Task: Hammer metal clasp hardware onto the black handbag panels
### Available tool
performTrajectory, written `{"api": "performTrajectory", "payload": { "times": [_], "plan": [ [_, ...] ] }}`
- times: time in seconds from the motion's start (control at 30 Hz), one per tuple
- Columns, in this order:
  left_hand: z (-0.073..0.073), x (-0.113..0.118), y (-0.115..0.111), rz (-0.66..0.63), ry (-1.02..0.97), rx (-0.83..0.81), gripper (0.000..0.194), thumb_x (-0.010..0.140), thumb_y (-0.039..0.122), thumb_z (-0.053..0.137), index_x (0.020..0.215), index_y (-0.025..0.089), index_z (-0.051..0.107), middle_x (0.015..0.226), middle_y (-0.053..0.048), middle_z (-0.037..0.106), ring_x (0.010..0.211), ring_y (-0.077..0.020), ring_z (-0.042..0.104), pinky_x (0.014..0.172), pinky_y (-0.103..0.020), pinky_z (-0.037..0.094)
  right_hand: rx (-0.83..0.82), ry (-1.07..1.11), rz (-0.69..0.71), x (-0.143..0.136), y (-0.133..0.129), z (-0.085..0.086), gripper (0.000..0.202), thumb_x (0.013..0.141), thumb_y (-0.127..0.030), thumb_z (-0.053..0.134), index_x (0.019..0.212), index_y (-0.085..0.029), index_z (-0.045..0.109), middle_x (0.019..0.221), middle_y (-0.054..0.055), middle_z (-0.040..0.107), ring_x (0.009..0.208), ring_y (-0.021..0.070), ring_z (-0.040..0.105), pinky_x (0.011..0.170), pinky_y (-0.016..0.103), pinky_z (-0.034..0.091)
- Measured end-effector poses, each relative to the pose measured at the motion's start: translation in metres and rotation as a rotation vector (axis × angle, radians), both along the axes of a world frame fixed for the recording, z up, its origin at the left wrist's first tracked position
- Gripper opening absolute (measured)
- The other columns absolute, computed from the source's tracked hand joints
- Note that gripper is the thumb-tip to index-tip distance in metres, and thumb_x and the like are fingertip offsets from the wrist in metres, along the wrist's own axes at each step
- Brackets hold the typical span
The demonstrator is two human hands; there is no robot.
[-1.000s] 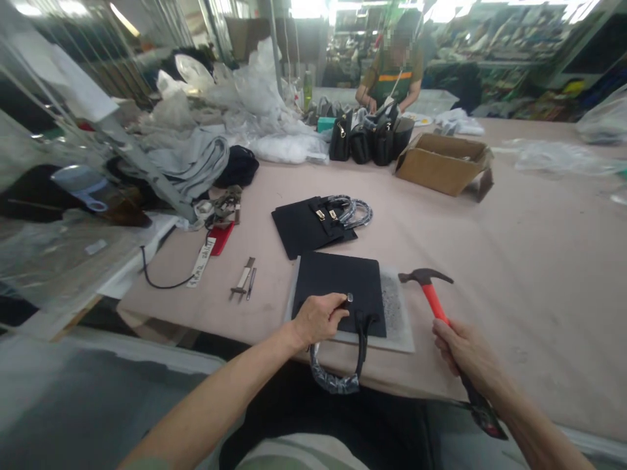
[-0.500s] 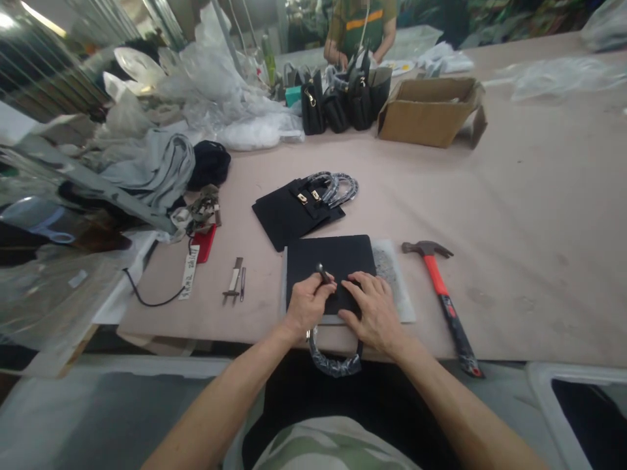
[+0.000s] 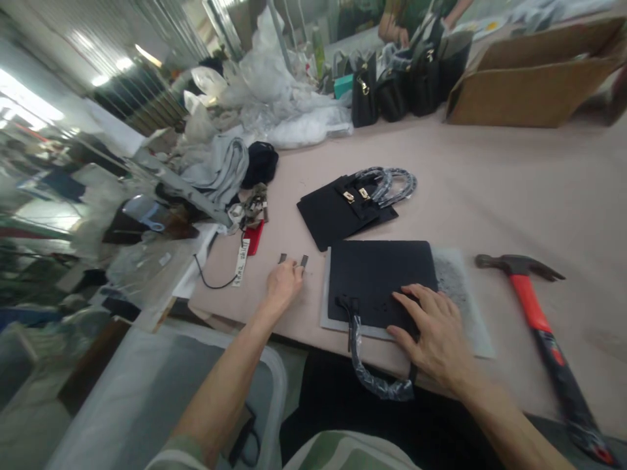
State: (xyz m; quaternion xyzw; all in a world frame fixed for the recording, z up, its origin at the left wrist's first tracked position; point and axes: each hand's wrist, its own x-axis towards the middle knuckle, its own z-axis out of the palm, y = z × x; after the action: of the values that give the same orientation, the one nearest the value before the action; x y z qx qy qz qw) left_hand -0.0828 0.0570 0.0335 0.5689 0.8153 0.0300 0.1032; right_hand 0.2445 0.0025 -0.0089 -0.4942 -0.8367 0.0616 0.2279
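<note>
My left hand (image 3: 285, 284) is on the table left of the black panel, its fingers curled over small metal tools. Two grey metal ends (image 3: 304, 262) stick out past the fingertips; the rest is hidden beneath the hand. The flat black bag panel (image 3: 382, 274) lies on a pale slab (image 3: 463, 307) at the table's front edge. From its near side a plastic-wrapped bag handle (image 3: 367, 375) hangs over the edge. My right hand (image 3: 434, 326) rests on the panel's right near corner, fingers spread, holding nothing.
A claw hammer (image 3: 533, 320) with a red and black handle lies right. Beyond the panel are more black bag pieces (image 3: 337, 209) with wrapped handles. A red tag (image 3: 253, 238), black bags (image 3: 411, 85), a cardboard box (image 3: 519, 91) and another person's hand (image 3: 400, 36) are farther back.
My left hand has left the panel, where it held a small metal rod, and moved left onto the tools. My right hand stays on the panel. The view has swung left.
</note>
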Motion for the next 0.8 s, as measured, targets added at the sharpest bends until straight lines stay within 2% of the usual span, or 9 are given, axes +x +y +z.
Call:
{"api": "performTrajectory", "payload": {
  "times": [0.13, 0.3, 0.43, 0.5, 0.63, 0.73, 0.8],
  "plan": [
    [0.003, -0.016, 0.006, 0.073, 0.017, 0.034, 0.027, 0.096, 0.030, 0.053, 0.105, 0.022, 0.077, 0.107, -0.012, 0.078, 0.104, -0.0265, 0.071, 0.088, -0.033, 0.050, 0.065, -0.005, 0.014, 0.001, 0.004, -0.005, 0.044, 0.096, -0.045, 0.052, 0.129, -0.018, 0.059, 0.135, 0.016, 0.058, 0.128, 0.0371, 0.052, 0.109, 0.059, 0.037],
    [0.007, -0.045, 0.017, 0.126, 0.003, -0.011, 0.023, 0.091, 0.032, 0.059, 0.095, 0.021, 0.079, 0.102, -0.012, 0.079, 0.101, -0.0257, 0.072, 0.084, -0.031, 0.049, 0.101, -0.011, 0.021, 0.000, 0.006, -0.005, 0.044, 0.096, -0.048, 0.049, 0.126, -0.017, 0.061, 0.132, 0.017, 0.060, 0.124, 0.0383, 0.054, 0.104, 0.060, 0.040],
    [0.010, -0.058, 0.019, 0.122, -0.016, -0.069, 0.027, 0.082, 0.043, 0.069, 0.084, 0.018, 0.077, 0.092, -0.014, 0.079, 0.093, -0.0277, 0.073, 0.078, -0.031, 0.050, 0.113, 0.002, 0.023, 0.000, 0.008, -0.008, 0.045, 0.095, -0.050, 0.049, 0.126, -0.018, 0.062, 0.130, 0.018, 0.061, 0.121, 0.0396, 0.054, 0.103, 0.061, 0.041],
    [0.009, -0.059, 0.017, 0.114, -0.022, -0.082, 0.027, 0.076, 0.045, 0.074, 0.082, 0.018, 0.076, 0.090, -0.016, 0.079, 0.091, -0.0293, 0.073, 0.076, -0.032, 0.050, 0.109, 0.004, 0.019, 0.000, 0.008, -0.009, 0.046, 0.095, -0.050, 0.050, 0.126, -0.018, 0.061, 0.131, 0.018, 0.060, 0.122, 0.0400, 0.054, 0.102, 0.061, 0.042],
    [0.007, -0.050, 0.015, 0.086, -0.012, -0.094, 0.026, 0.079, 0.044, 0.072, 0.086, 0.019, 0.075, 0.099, -0.018, 0.079, 0.099, -0.0308, 0.073, 0.082, -0.034, 0.050, 0.077, -0.001, 0.013, -0.001, 0.008, -0.010, 0.046, 0.095, -0.049, 0.051, 0.127, -0.018, 0.061, 0.132, 0.017, 0.060, 0.122, 0.0399, 0.053, 0.101, 0.060, 0.042],
    [0.005, -0.040, 0.018, 0.075, -0.025, -0.189, 0.027, 0.079, 0.045, 0.071, 0.076, 0.018, 0.073, 0.087, -0.018, 0.078, 0.097, -0.0312, 0.074, 0.081, -0.033, 0.051, 0.037, -0.003, 0.007, -0.002, 0.005, -0.005, 0.047, 0.094, -0.049, 0.053, 0.128, -0.018, 0.061, 0.134, 0.017, 0.058, 0.123, 0.0384, 0.052, 0.105, 0.060, 0.040],
    [0.004, -0.035, 0.021, 0.079, -0.033, -0.230, 0.024, 0.078, 0.040, 0.070, 0.069, 0.018, 0.071, 0.076, -0.018, 0.076, 0.094, -0.0324, 0.075, 0.079, -0.034, 0.052, 0.016, 0.000, 0.004, -0.004, 0.002, -0.001, 0.047, 0.094, -0.048, 0.055, 0.129, -0.017, 0.060, 0.135, 0.016, 0.057, 0.126, 0.0373, 0.051, 0.107, 0.059, 0.038]
  ]
}}
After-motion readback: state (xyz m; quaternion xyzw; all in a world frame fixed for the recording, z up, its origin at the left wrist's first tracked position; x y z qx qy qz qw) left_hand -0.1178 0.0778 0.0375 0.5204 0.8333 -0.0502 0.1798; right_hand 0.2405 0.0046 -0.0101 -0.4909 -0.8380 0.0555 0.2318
